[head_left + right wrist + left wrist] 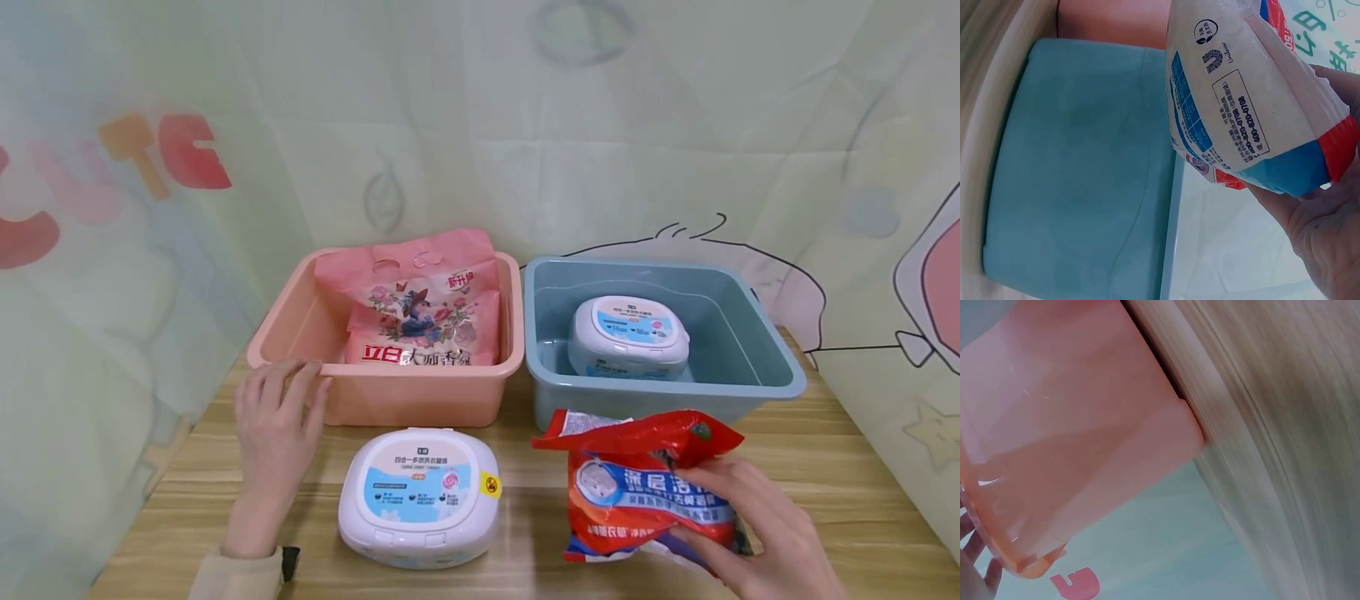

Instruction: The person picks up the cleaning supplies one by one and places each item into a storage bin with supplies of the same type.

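My right hand (765, 517) grips a red and blue bag of laundry detergent (637, 492) by its right side, with the thumb at the front. In the right wrist view the white printed back of that bag (1229, 94) shows, held up in front of the blue bin. My left hand (277, 417) rests at the front left corner of the pink bin (420, 400), fingertips at the rim. In the left wrist view those fingers (972, 540) lie spread at the rim, partly hidden. A pink detergent bag (423, 308) leans inside the pink bin.
A white tub of laundry capsules (420, 500) stands on the wooden table (187, 533), between my hands. Another white tub (630, 337) sits in the blue bin (667, 392), right of the pink one. A printed cloth backdrop (450, 125) hangs behind the bins.
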Tool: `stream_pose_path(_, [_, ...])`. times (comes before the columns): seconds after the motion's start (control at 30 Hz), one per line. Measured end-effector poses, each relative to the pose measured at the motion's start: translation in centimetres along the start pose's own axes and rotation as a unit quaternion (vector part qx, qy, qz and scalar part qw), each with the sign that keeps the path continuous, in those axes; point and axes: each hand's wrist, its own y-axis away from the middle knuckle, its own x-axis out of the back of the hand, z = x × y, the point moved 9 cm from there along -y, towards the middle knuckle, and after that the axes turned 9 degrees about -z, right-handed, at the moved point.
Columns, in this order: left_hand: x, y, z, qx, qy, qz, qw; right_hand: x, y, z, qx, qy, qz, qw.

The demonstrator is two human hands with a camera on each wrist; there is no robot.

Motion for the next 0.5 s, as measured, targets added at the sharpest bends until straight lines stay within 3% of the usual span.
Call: stream_pose_path(0.5, [0.0, 0.0, 0.0, -0.001, 0.003, 0.003, 1.0, 1.7, -0.5, -2.0, 0.075, 0.004, 0.023, 0.997])
